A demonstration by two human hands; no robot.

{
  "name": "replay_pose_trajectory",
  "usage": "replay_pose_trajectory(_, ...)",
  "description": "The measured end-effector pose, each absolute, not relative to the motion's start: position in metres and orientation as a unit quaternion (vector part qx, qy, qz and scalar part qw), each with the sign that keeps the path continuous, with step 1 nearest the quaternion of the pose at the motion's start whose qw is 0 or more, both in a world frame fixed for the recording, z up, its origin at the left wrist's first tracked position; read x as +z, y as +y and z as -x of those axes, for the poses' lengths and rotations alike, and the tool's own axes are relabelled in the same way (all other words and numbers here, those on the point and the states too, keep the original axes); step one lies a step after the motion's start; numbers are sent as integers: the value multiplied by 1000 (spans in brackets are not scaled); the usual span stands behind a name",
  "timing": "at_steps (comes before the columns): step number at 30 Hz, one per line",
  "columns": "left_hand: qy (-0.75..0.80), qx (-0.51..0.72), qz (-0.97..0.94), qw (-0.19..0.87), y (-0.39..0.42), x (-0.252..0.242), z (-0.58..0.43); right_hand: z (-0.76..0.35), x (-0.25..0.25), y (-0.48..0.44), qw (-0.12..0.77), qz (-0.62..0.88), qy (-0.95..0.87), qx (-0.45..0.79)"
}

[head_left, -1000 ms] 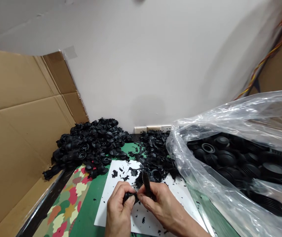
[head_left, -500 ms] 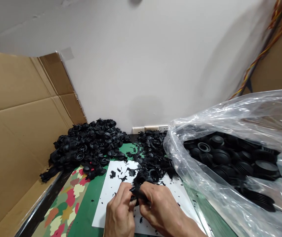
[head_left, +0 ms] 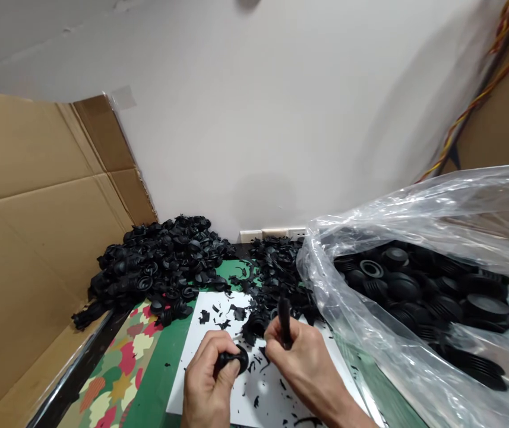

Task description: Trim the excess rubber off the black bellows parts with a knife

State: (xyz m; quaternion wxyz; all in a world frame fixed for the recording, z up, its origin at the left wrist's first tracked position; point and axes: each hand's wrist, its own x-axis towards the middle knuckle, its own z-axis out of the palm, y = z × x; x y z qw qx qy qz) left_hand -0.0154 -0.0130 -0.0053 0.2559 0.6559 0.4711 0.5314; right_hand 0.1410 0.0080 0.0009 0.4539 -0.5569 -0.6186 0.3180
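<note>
A round black rubber part (head_left: 242,359) is pinched between the thumb and fingers of my left hand (head_left: 212,377), over the white sheet (head_left: 180,386). To its right, my right hand (head_left: 305,359) is closed round a dark, slim tool (head_left: 284,321) that points upward; its lower end is hidden in the fist. The two hands are apart. Small black scraps (head_left: 256,401) lie scattered on the sheet between and beyond them. Just past the hands, more black rubber pieces (head_left: 254,326) sit at the sheet's far side.
Black ribbed parts form a large heap (head_left: 160,255) at the back left, by a cardboard box (head_left: 35,208). Black scraps (head_left: 281,267) pile up near the wall sockets (head_left: 274,233). An open clear plastic bag (head_left: 370,351) with round black parts (head_left: 401,288) stands at the right.
My hands, close together before, have moved apart. My right hand has gone right and slightly up, and the dark tool in it now stands upright. The round part in my left hand shows more clearly.
</note>
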Motion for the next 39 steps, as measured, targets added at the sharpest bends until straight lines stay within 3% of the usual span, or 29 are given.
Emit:
replay_pose_trajectory(8,488,555,-559,377,-8,-6,26,-143,16,3,455,509,-604,411)
replay_pose_trajectory(15,505,604,-462,409,-11,2,15,-140,13,2,450,461,-630,435)
replay_pose_trajectory(20,520,531,-334,579,-5,8,12,-138,7,1,435,437,-673,408)
replay_pose_trajectory(23,513,518,-296,617,-1,8,7,-136,2,0,428,426,-693,394)
replay_pose_trajectory(28,537,515,-330,581,-1,9,-2,-136,0,1,445,438,-684,377)
replay_pose_trajectory(39,551,490,-523,428,-2,-1,13,-139,5,5,441,469,-571,509)
